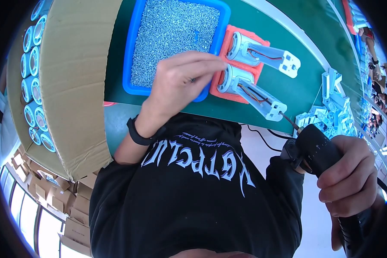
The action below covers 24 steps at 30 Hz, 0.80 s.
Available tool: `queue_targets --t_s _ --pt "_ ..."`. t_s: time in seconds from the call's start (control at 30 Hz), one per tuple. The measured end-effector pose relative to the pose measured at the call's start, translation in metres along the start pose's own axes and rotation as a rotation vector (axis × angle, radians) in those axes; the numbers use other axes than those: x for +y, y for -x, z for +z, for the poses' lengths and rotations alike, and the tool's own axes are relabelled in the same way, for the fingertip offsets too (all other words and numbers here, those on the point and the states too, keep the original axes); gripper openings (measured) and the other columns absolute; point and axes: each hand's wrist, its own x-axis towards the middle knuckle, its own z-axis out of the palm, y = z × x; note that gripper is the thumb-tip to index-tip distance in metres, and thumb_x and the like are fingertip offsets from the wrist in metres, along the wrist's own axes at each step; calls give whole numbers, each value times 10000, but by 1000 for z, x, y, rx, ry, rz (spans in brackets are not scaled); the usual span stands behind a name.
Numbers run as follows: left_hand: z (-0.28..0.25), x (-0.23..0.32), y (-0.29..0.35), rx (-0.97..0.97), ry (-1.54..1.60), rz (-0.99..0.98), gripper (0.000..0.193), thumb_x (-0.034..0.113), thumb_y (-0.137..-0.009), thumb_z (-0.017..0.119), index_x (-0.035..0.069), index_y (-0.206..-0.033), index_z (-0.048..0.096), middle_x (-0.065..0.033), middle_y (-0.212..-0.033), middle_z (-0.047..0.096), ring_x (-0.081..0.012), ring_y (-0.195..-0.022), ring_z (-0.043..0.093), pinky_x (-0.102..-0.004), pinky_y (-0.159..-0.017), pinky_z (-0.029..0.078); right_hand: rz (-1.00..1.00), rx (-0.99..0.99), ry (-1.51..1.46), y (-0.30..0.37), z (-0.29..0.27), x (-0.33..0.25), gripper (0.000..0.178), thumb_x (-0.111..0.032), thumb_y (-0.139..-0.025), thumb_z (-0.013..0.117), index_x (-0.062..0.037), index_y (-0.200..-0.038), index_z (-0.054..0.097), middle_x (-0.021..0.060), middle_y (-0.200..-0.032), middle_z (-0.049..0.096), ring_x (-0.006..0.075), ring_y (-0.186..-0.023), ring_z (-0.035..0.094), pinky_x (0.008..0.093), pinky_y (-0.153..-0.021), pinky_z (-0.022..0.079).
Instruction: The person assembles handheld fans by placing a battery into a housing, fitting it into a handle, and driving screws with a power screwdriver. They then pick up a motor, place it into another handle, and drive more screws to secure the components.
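A large brown cardboard box (75, 81) stands at the far left, its flap raised, with round blue-rimmed parts (33, 86) packed in rows inside; smaller brown cartons (51, 193) are stacked below it. A blue tray (131, 56) heaped with small silver screws (176, 30) lies on the green table (296, 38). The left hand (182, 81) is held over the tray's near corner, fingertips pinched on what seems a single screw, which could be dropped if the pinch slackens. Just right, two grey motor units (249, 71) rest in an orange foam cradle (234, 32). The right hand (348, 172) is clenched round a black power screwdriver (320, 148); its cable (262, 139) could be snagged on the table edge.
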Motion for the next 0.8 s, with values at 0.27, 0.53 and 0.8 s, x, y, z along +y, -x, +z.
queue_targets --t_s 0.27,0.53,0.8 --pt "24 7 1 -22 143 77 195 -64 -692 684 45 -853 695 -77 -834 684 -219 -740 664 -289 -591 534 53 95 -72 -5 7 11 444 -458 -723 760 -66 -746 554 25 -716 618 137 -584 645 220 -569 569" --pt "36 5 13 -39 298 -99 189 -53 -725 688 32 -893 676 -90 -859 680 -201 -733 655 -269 -604 517 -12 37 -17 4 1 0 425 -445 -737 753 -68 -758 558 23 -711 615 133 -597 648 225 -574 572" --pt "32 3 12 -94 295 -124 198 -49 -730 690 30 -910 672 -106 -887 682 -214 -794 662 -283 -659 526 -65 -28 -45 7 -4 3 376 -379 -741 767 -68 -766 558 24 -730 619 134 -611 652 231 -593 574"
